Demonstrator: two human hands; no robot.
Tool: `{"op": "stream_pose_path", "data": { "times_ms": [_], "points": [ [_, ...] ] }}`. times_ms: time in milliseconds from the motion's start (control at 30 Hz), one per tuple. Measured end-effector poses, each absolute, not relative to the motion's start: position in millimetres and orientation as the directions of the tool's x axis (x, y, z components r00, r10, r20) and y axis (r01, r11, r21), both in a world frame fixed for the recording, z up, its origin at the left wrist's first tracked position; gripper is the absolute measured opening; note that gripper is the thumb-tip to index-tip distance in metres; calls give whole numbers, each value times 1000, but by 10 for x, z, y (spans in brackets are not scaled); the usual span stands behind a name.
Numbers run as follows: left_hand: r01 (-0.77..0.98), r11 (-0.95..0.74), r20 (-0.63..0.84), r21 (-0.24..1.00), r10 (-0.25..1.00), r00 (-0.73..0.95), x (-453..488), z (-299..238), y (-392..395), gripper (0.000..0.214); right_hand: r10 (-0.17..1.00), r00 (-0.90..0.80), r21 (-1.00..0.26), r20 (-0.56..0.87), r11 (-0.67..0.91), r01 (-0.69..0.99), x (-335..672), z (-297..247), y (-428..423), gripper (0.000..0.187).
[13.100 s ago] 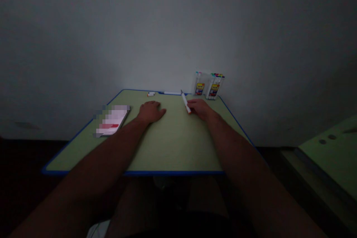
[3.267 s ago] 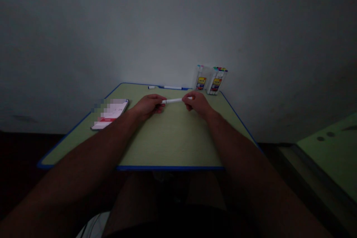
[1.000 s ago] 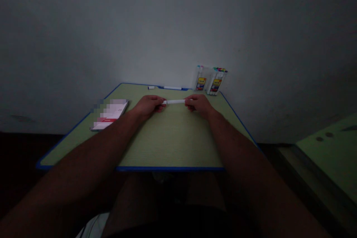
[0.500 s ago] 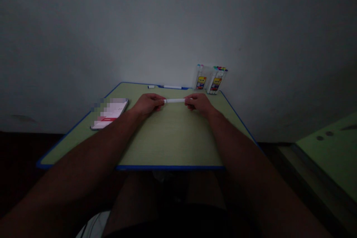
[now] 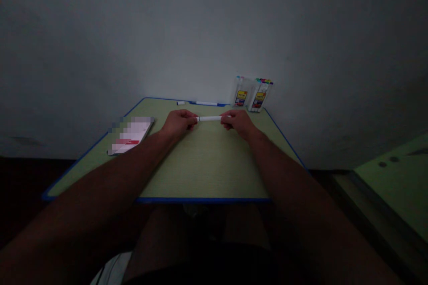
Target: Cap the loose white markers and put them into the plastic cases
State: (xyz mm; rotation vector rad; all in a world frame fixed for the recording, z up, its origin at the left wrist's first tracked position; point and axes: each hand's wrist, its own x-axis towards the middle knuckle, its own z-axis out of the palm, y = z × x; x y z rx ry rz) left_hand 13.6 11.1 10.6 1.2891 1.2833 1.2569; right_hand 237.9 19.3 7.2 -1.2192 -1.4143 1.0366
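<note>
A white marker pen (image 5: 209, 118) lies level between my two hands, over the far half of the pale green table (image 5: 207, 164). My left hand (image 5: 181, 123) pinches its left end, beside a thin dark ring on the barrel. At the other end, the fingers of my right hand (image 5: 236, 123) are closed around the marker. Both of its ends are hidden by my fingers. Behind my hands, another white pen (image 5: 206, 103) rests along the table's back edge, with a small white piece (image 5: 180, 103) to its left.
Two clear cases of markers (image 5: 240, 92) stand at the back right, the right one with many coloured caps (image 5: 264, 81). A phone or tablet (image 5: 132, 136), partly blurred out, lies left of my left forearm. A grey wall (image 5: 200, 31) rises behind the blue-edged table.
Hardly anything differs. Both hands keep their grip on the marker, and the whole view has shifted very slightly.
</note>
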Motion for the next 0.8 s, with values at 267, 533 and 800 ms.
{"op": "stream_pose_path", "data": {
  "times_ms": [267,533,800],
  "points": [
    [97,-77,82,992,995,-50,139,115,110,9,992,-42,-981,123,128,145,2373,85,204,3],
    [126,-106,115,986,991,-64,151,97,120,6,987,-48,-975,153,159,157,2360,86,193,3],
    [208,-220,212,953,975,61,115,10,126,17,995,-25,-986,99,101,134,2415,93,176,4]
  ]
}}
